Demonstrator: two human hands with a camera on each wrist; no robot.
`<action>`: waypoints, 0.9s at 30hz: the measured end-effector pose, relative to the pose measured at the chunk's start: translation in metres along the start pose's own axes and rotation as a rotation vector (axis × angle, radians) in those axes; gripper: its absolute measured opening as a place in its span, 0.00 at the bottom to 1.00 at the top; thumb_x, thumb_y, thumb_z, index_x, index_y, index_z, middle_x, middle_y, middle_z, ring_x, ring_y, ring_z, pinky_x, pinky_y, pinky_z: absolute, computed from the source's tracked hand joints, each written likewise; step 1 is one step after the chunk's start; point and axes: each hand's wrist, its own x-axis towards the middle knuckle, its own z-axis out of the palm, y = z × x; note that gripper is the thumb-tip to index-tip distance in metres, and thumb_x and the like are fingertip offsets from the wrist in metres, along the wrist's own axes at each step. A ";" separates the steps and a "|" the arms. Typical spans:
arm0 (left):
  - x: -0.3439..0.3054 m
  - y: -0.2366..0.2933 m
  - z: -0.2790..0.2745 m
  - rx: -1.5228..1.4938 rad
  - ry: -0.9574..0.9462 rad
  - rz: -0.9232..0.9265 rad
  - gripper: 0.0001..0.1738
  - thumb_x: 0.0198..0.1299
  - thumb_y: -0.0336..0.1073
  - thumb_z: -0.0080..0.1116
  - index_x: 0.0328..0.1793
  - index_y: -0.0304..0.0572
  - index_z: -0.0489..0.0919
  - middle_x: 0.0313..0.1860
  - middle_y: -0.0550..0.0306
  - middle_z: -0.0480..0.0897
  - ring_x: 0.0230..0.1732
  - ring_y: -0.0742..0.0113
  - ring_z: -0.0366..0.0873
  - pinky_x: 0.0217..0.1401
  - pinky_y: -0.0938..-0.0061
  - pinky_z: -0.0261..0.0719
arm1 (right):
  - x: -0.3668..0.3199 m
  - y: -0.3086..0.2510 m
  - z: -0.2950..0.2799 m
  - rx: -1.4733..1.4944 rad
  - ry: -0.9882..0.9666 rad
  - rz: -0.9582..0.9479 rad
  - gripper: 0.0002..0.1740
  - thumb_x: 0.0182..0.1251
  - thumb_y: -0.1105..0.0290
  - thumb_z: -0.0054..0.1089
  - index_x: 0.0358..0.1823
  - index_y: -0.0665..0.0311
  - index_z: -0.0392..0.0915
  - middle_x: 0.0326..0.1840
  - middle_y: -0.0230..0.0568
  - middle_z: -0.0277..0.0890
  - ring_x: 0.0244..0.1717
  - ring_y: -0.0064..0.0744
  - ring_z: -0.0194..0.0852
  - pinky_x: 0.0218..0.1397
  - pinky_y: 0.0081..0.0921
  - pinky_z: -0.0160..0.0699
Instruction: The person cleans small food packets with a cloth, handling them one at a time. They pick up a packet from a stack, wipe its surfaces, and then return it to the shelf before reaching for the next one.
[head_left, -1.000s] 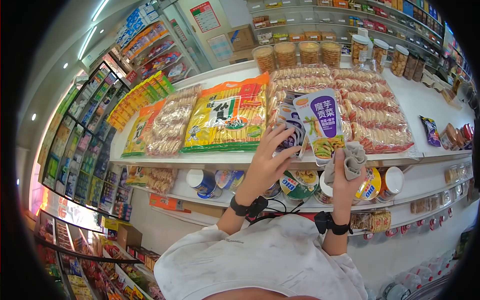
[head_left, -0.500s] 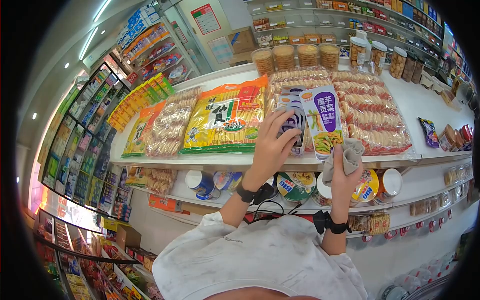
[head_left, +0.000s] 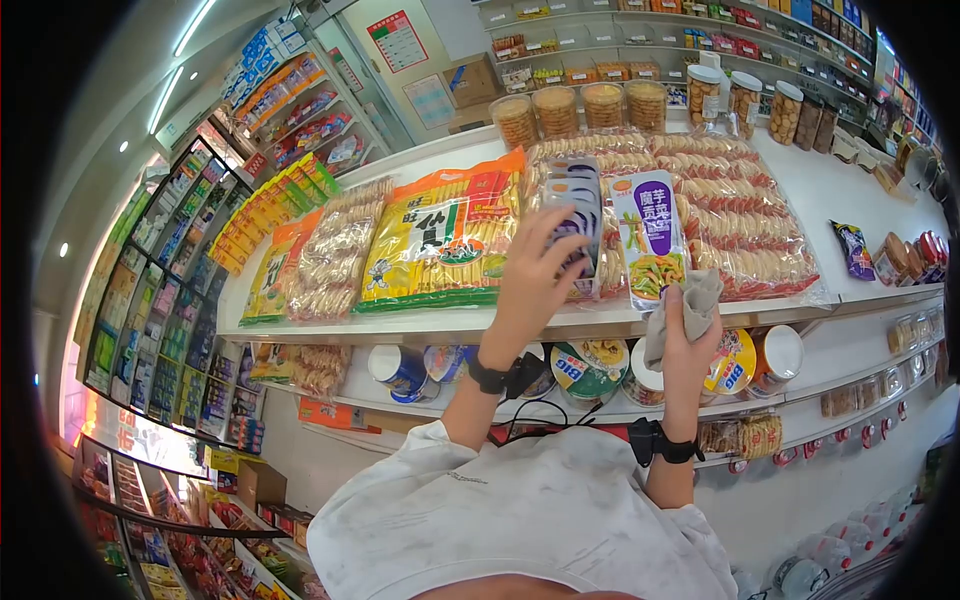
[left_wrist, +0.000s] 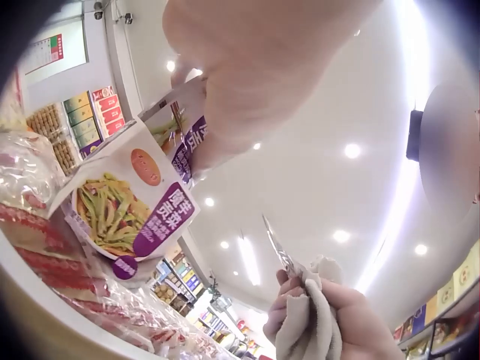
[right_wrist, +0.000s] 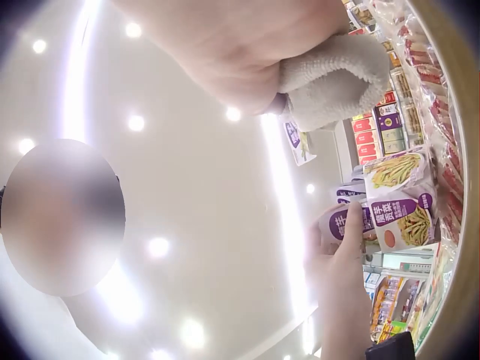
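Observation:
A white and purple snack packet (head_left: 648, 235), pictured with green vegetable strips, stands upright in my right hand (head_left: 690, 335). The same hand holds a bunched grey cloth (head_left: 690, 310), with the thumb over the packet's lower edge. My left hand (head_left: 530, 285) is at an open display box of matching packets (head_left: 588, 225) on the counter. In the left wrist view, its thumb and a finger lie on opposite sides of packets (left_wrist: 180, 124) rising from the display box (left_wrist: 124, 202). The right wrist view shows that thumb lying over the purple packets (right_wrist: 341, 225).
Bagged crackers (head_left: 735, 215) lie right behind the box, and a large yellow snack bag (head_left: 440, 240) lies left. Clear tubs (head_left: 555, 115) line the counter's back. Below the white counter edge (head_left: 420, 325), instant noodle tubs (head_left: 590, 370) fill a shelf.
My left hand has shifted slightly left and up along the box, which now stands straighter. The right hand still holds the packet and cloth, now a little farther from the box.

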 end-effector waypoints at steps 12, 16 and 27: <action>-0.030 0.042 -0.035 -0.258 -0.007 -0.123 0.39 0.48 0.27 0.70 0.69 0.35 0.68 0.63 0.38 0.74 0.69 0.39 0.69 0.75 0.44 0.58 | -0.010 0.003 0.005 -0.138 -0.221 -0.199 0.10 0.65 0.74 0.66 0.43 0.71 0.76 0.31 0.35 0.80 0.34 0.18 0.75 0.39 0.20 0.74; -0.039 0.035 -0.039 -0.350 0.019 0.012 0.34 0.51 0.28 0.67 0.67 0.31 0.72 0.59 0.38 0.78 0.62 0.43 0.76 0.69 0.58 0.67 | -0.014 0.003 0.011 -0.144 -0.241 -0.246 0.07 0.65 0.76 0.65 0.40 0.70 0.77 0.29 0.35 0.79 0.30 0.18 0.74 0.35 0.20 0.73; -0.039 0.037 -0.043 -0.544 -0.081 -0.129 0.35 0.53 0.29 0.69 0.69 0.39 0.73 0.61 0.42 0.77 0.58 0.49 0.77 0.64 0.62 0.71 | -0.024 -0.010 -0.002 -0.382 -0.456 -0.475 0.09 0.60 0.72 0.73 0.36 0.66 0.80 0.26 0.34 0.79 0.25 0.23 0.75 0.31 0.23 0.73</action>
